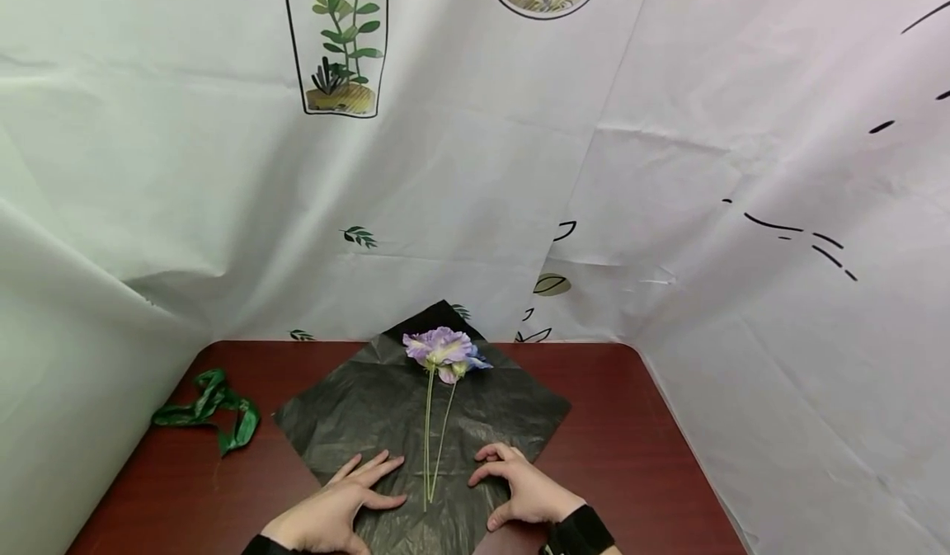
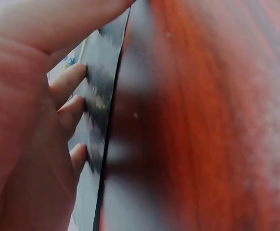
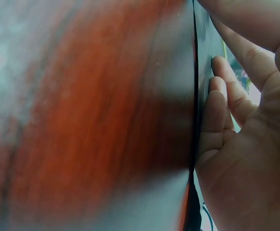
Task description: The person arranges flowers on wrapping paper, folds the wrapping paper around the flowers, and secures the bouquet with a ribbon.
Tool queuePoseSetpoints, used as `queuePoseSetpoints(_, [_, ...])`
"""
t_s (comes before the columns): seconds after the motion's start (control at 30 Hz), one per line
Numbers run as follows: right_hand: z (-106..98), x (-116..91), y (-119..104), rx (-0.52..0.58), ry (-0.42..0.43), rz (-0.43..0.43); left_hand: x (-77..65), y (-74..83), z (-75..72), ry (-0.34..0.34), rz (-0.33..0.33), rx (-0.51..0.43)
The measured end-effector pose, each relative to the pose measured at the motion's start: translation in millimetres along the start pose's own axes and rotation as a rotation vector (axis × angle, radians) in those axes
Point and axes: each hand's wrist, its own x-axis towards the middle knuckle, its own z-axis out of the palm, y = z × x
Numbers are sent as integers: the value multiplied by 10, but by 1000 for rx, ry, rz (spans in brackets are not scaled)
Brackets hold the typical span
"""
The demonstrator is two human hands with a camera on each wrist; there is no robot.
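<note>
A sheet of black wrapping paper point(image 1: 349, 406) lies turned like a diamond on the table. Two artificial-looking flowers rest on it, a light purple one point(image 1: 441, 345) and a partly covered blue one point(image 1: 475, 362), their thin green stems point(image 1: 428, 431) pointing toward the person. On the paper's left side, the left hand point(image 1: 334, 505) rests with spread fingers; its fingertips touch the sheet in the left wrist view. Opposite it, the right hand point(image 1: 527, 489) touches the paper's right side with loosely bent fingers point(image 3: 218, 106). Neither hand holds the flowers.
A crumpled green ribbon point(image 1: 211, 411) lies at the left of the dark red wooden table point(image 1: 616, 439). White printed cloth point(image 1: 460, 184) hangs behind the table and along both sides. The paper's far corner touches the back cloth.
</note>
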Motion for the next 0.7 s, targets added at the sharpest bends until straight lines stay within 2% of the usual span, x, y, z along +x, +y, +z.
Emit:
queuePoseSetpoints(0.2, [-12, -57, -7, 10, -8, -10, -9, -67, 34, 102, 49, -36])
queuePoseSetpoints(0.37, [-16, -79, -16, 16, -3, -9, -23, -92, 29, 208, 101, 1])
queuePoseSetpoints(0.47, [-6, -101, -26, 10, 1, -21, -28, -111, 29, 235, 110, 5])
queuePoseSetpoints(0.6, [5, -160, -39, -71, 40, -39, -33, -130, 20, 251, 102, -47])
queuePoseSetpoints(0.7, [4, -214, -49, -167, 98, -29, -27, -128, -14, 265, 131, -118])
